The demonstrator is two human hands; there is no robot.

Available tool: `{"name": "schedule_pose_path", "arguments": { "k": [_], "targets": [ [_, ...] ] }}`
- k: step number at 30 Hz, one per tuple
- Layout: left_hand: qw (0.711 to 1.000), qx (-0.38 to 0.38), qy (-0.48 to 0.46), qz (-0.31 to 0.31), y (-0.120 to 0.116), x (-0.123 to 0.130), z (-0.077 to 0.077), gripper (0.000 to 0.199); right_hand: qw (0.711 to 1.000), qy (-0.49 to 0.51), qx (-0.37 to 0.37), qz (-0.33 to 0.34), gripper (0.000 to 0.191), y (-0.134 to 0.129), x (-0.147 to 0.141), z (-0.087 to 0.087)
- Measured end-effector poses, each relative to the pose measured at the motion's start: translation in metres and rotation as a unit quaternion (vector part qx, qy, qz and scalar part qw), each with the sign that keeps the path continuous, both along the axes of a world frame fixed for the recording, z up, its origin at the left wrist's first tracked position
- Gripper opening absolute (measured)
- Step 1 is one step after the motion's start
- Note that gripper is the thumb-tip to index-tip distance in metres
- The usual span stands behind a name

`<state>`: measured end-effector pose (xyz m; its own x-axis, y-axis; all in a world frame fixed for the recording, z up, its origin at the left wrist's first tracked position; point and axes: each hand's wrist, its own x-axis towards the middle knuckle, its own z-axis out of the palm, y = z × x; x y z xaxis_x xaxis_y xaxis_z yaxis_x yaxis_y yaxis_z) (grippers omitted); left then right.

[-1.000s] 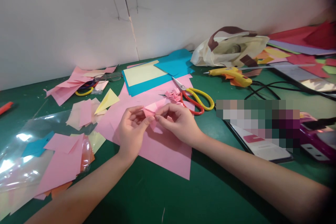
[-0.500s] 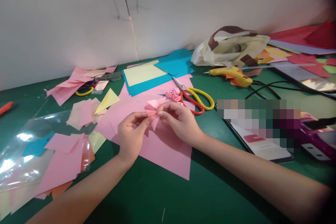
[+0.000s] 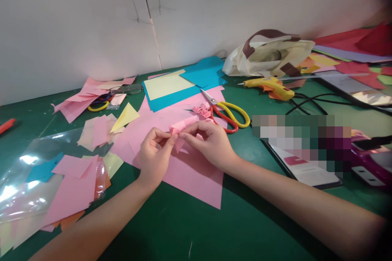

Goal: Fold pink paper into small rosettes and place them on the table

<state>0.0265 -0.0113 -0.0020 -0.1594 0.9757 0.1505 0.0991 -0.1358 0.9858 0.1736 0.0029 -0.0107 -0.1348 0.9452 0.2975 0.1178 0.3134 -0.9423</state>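
A small folded piece of pink paper [image 3: 183,123] is pinched between both hands, above larger pink sheets [image 3: 196,185] on the table. My left hand [image 3: 156,153] grips its left end between thumb and index finger. From the right, my right hand [image 3: 211,142] pinches it too and covers part of it. Just beyond the right hand lie scissors [image 3: 228,114] with one red and one yellow handle. A crumpled-looking pink folded paper piece [image 3: 202,109] rests beside their blades.
Blue sheets [image 3: 159,104] and a cream sheet [image 3: 167,85] lie behind. At the right are a yellow glue gun [image 3: 269,86], a cloth bag [image 3: 234,65] and a phone-like device [image 3: 306,167]. A clear plastic bag [image 3: 21,179] with paper pieces lies left.
The pink paper in my hands has turned and changed shape, from a spread fan-like form to a longer folded strip. My hands have shifted only slightly.
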Motion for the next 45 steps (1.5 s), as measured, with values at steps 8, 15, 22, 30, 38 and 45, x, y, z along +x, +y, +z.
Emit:
{"name": "schedule_pose_path", "arguments": {
  "k": [8,15,22,30,38,45],
  "targets": [
    [0.996,-0.067,-0.048,-0.015,0.0002,-0.0007,-0.001,0.032,0.999,0.01,-0.002,-0.032,0.004,0.0006,0.0002,-0.0027],
    [0.999,-0.035,-0.012,-0.011,0.0004,0.0,0.0007,0.023,0.999,-0.007,0.014,-0.05,0.006,0.0013,0.0004,-0.0026],
    [0.999,-0.043,-0.004,0.019,0.0026,-0.0027,-0.0059,0.023,0.999,-0.014,-0.011,-0.046,0.008,-0.0008,-0.0003,0.0005],
    [0.995,-0.065,-0.074,0.028,0.0054,-0.002,-0.0062,0.024,0.999,0.02,-0.025,0.007,0.004,0.0038,0.0004,-0.0054],
    [0.987,-0.086,-0.128,0.032,0.0072,0.0006,-0.0043,0.024,0.999,0.017,-0.023,-0.018,0.002,0.0047,0.0012,-0.0076],
    [0.986,-0.096,-0.131,0.044,0.0073,-0.001,-0.0047,0.02,0.999,0.014,-0.037,0.006,0.014,0.004,0.0007,-0.0029]
  ]
}}
